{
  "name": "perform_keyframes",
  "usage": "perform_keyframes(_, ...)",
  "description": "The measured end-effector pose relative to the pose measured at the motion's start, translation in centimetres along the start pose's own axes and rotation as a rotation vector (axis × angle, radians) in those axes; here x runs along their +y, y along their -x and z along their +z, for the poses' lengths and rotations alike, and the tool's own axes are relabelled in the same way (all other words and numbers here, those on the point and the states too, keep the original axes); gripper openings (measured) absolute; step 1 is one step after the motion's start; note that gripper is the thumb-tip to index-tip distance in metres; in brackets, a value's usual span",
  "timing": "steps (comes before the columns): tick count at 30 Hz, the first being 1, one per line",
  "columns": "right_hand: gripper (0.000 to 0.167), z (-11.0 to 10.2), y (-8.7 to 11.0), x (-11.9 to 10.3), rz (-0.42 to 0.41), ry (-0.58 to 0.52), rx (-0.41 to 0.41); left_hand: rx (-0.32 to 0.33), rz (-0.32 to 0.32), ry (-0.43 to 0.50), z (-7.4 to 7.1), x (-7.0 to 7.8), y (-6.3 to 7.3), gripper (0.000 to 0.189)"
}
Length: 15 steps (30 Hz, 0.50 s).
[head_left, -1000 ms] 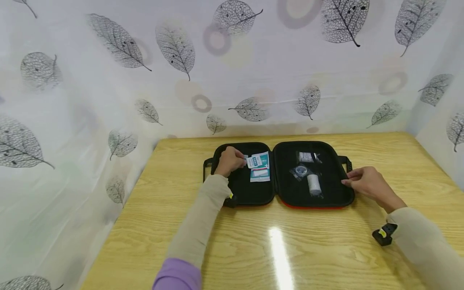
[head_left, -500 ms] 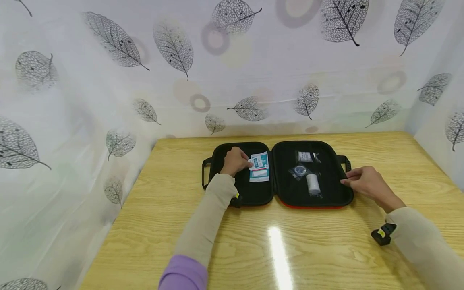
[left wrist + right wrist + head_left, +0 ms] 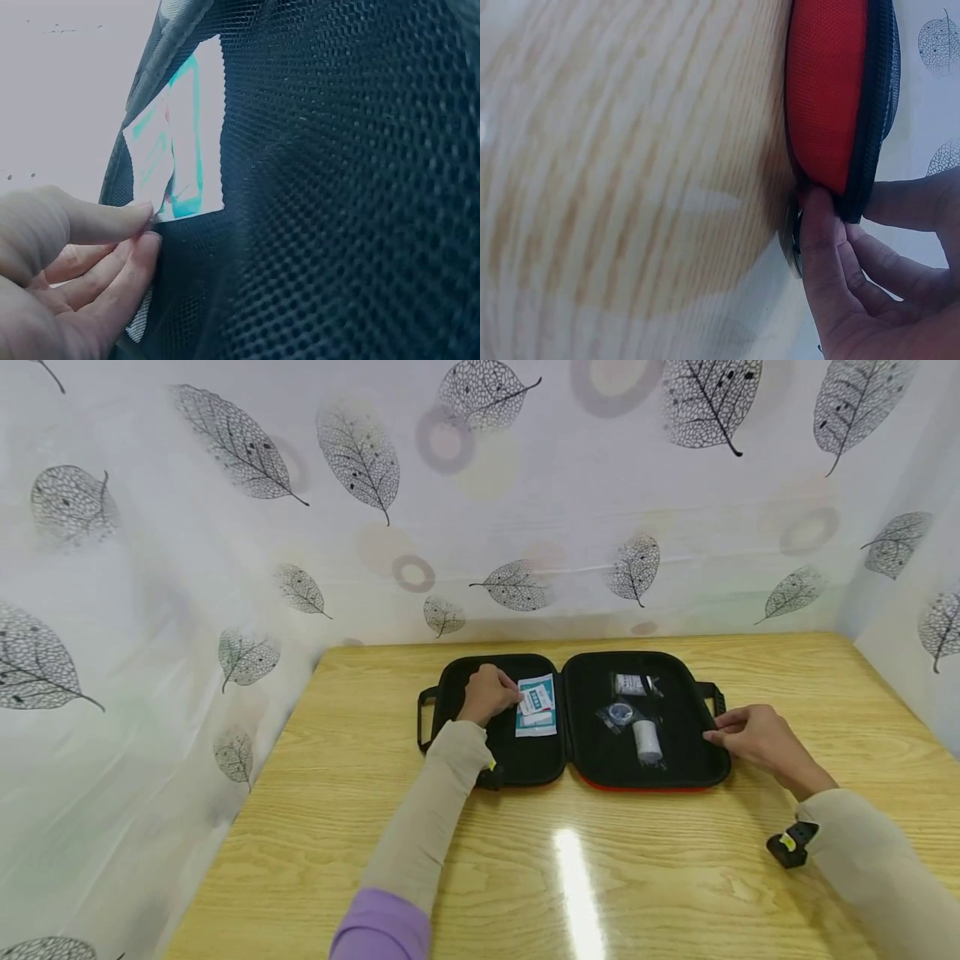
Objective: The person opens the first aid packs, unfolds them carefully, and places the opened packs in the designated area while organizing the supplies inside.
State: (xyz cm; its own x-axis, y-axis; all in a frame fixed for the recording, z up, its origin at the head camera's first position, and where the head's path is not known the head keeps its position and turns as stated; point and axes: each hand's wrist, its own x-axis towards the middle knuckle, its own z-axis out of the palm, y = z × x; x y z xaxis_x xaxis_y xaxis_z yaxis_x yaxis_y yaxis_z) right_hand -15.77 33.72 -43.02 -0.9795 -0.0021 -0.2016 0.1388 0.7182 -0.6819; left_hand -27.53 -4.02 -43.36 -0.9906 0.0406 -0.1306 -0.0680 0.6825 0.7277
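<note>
A red case (image 3: 829, 90) with a black mesh lining lies unfolded on the table, both halves facing up. In its left half, my left hand (image 3: 486, 695) pinches the edge of a small white-and-teal sachet (image 3: 536, 699) between thumb and fingertips. The sachet overlaps a larger teal-and-white packet (image 3: 537, 729), as the left wrist view also shows. My right hand (image 3: 765, 742) grips the zippered rim at the case's right end, thumb on the lining side and fingers against the red outside.
Inside the right half sit a white roll (image 3: 647, 742), a round item in clear wrap (image 3: 620, 713) and a wrapped white bundle (image 3: 630, 684). Black handles (image 3: 425, 718) stick out at both ends. A leaf-print sheet (image 3: 570, 510) hangs behind the wooden table (image 3: 637, 877).
My left hand has moved slightly right with the small sachet, which has come down over the larger packet and turned a little. The right hand keeps its hold on the rim.
</note>
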Motion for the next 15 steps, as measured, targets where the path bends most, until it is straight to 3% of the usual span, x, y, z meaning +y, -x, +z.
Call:
perform_keyframes(10,0.049,0.1,0.1,-0.1,-0.006,0.025,0.020,-0.023,0.006,0.305,-1.7,-0.1,0.4,0.006)
perform_keyframes(15,0.049,0.1,0.1,-0.1,-0.005,0.029,0.018,0.002,0.022,0.321,-3.4,-0.5,0.7,0.008)
